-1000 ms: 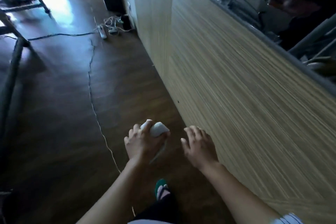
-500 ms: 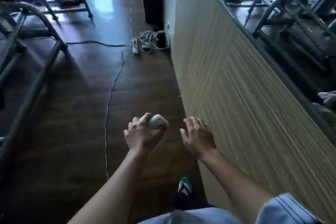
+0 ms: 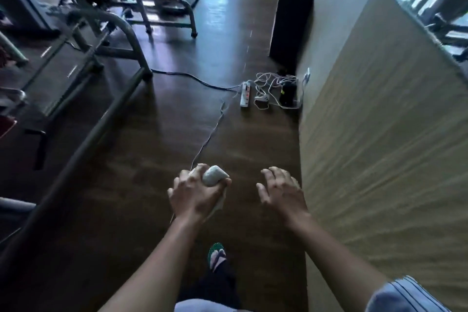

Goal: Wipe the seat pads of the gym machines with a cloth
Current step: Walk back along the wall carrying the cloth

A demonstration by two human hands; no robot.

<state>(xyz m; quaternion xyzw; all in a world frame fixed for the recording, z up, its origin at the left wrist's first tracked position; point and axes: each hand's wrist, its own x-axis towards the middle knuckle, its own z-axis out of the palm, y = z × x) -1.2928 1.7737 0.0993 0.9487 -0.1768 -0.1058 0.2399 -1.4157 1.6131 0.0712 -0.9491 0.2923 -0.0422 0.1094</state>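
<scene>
The room is dim. Daylight enters from the far end, at the top of the view, and lays a bluish-white glare on the dark wooden floor (image 3: 222,15) there; nearer, the floor sinks almost to black. The gym machine frame (image 3: 126,30) at the left stands in deep shadow, its detail lost. The wood-grain wall panel (image 3: 379,147) at the right is the brightest near thing, its grain smeared by blur. The pale cloth (image 3: 214,178) in the left hand (image 3: 195,195) catches faint light. The right hand (image 3: 281,192) is soft-edged. Straight lines bow toward the borders.
</scene>
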